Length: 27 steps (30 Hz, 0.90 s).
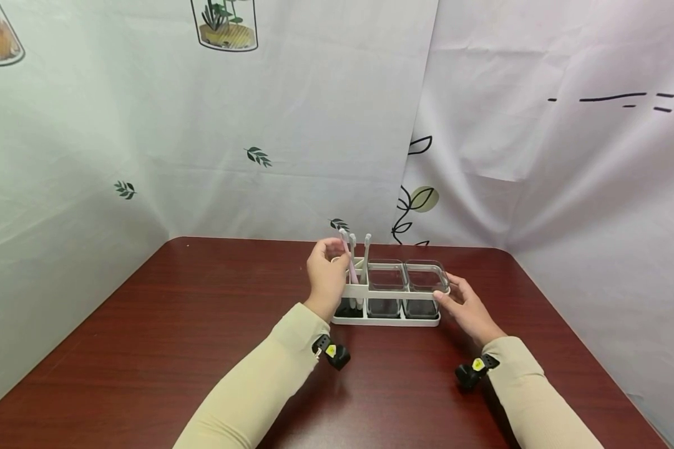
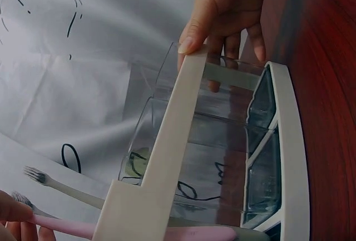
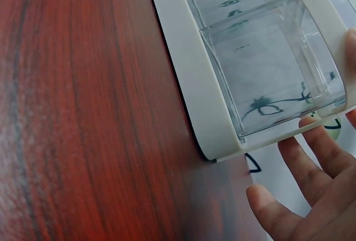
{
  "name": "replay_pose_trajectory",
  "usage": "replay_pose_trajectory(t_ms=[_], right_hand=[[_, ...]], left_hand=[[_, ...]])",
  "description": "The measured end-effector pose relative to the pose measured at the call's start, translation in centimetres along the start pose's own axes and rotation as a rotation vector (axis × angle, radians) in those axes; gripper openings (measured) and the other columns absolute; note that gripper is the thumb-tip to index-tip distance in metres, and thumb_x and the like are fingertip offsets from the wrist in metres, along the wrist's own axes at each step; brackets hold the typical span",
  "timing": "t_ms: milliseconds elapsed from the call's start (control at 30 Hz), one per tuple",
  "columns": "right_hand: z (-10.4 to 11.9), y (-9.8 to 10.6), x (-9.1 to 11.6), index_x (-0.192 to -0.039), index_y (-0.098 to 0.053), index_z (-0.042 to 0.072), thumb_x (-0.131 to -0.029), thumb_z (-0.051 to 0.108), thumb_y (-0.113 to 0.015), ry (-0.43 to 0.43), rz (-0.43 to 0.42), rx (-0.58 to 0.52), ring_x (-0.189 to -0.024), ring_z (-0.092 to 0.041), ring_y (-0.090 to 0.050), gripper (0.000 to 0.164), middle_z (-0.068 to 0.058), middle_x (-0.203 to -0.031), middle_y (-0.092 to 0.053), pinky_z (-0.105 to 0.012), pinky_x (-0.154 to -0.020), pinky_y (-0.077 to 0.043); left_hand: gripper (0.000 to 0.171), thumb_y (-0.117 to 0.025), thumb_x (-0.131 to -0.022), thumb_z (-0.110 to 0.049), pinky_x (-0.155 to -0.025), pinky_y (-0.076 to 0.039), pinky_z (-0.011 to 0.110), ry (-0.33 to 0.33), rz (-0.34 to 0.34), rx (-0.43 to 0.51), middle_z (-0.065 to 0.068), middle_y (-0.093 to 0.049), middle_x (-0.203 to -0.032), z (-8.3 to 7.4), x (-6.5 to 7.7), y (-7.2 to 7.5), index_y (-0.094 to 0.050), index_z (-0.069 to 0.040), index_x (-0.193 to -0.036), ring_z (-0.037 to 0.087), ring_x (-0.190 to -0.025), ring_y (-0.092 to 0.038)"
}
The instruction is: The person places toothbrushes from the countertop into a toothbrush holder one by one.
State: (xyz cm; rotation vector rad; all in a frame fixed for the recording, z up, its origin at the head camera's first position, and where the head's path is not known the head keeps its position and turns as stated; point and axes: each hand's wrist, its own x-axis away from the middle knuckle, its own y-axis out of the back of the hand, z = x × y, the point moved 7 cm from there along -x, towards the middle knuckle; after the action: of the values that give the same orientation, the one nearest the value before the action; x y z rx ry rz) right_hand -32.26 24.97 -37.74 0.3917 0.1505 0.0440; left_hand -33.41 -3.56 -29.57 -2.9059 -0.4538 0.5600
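A white toothbrush holder point(image 1: 390, 322) stands on the table, with two clear cups point(image 1: 384, 307) in its middle and right sections. In its left section several toothbrushes lean heads up, among them a pale green toothbrush point(image 1: 366, 255) and a pink toothbrush point(image 1: 352, 269). My left hand point(image 1: 326, 274) pinches the pink one near its head; the left wrist view shows its handle end down behind the upper rail point(image 2: 167, 152). At the far end of that rail, my right hand point(image 1: 468, 308) grips the holder, thumb on the front and fingers around the side.
The holder sits toward the back of a dark red wooden table point(image 1: 213, 349). A white printed curtain point(image 1: 326, 112) hangs right behind the table and along both sides. Each wrist carries a small black camera point(image 1: 338, 356) on a strap.
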Motion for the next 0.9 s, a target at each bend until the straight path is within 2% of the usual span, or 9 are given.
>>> replay_pose_trajectory(t_ms=[200,400,733,900], right_hand=[[0.0,0.0,0.0,-0.151,-0.022,0.008,-0.098,0.029,-0.057,0.005,0.010,-0.008,-0.129,-0.036,-0.043,0.067,-0.025,-0.147,-0.035,-0.051,-0.098,-0.045],[0.0,0.0,0.0,-0.151,-0.022,0.008,-0.098,0.029,-0.057,0.000,0.013,-0.015,-0.131,-0.037,-0.041,0.067,-0.025,-0.148,-0.033,-0.054,-0.099,-0.043],[0.0,0.0,0.0,-0.151,-0.023,0.008,-0.098,0.030,-0.058,-0.012,-0.002,-0.014,-0.129,-0.035,-0.043,0.067,-0.025,-0.148,-0.035,-0.049,-0.097,-0.046],[0.0,0.0,0.1,-0.151,-0.023,0.008,-0.098,0.029,-0.058,-0.011,-0.004,-0.014,-0.127,-0.034,-0.044,0.067,-0.025,-0.147,-0.036,-0.047,-0.096,-0.047]], left_hand=[[0.019,-0.063,-0.079,0.012,-0.069,-0.048,0.021,-0.023,-0.008,-0.033,0.009,-0.062,-0.089,0.2,0.1,0.1,-0.062,0.002,-0.095,0.018,-0.085,-0.058],[0.019,-0.062,-0.079,0.012,-0.072,-0.049,0.022,-0.018,-0.012,-0.041,0.009,-0.062,-0.088,0.6,0.2,0.0,-0.062,0.002,-0.094,0.016,-0.083,-0.058],[0.019,-0.060,-0.078,0.012,-0.073,-0.050,0.026,0.013,0.005,-0.100,0.007,-0.061,-0.087,1.0,0.8,-0.1,-0.061,-0.001,-0.093,0.016,-0.080,-0.059],[0.019,-0.060,-0.080,0.011,-0.069,-0.052,0.027,0.036,0.016,-0.123,0.008,-0.061,-0.089,1.1,0.9,-0.2,-0.061,-0.002,-0.094,0.018,-0.081,-0.061]])
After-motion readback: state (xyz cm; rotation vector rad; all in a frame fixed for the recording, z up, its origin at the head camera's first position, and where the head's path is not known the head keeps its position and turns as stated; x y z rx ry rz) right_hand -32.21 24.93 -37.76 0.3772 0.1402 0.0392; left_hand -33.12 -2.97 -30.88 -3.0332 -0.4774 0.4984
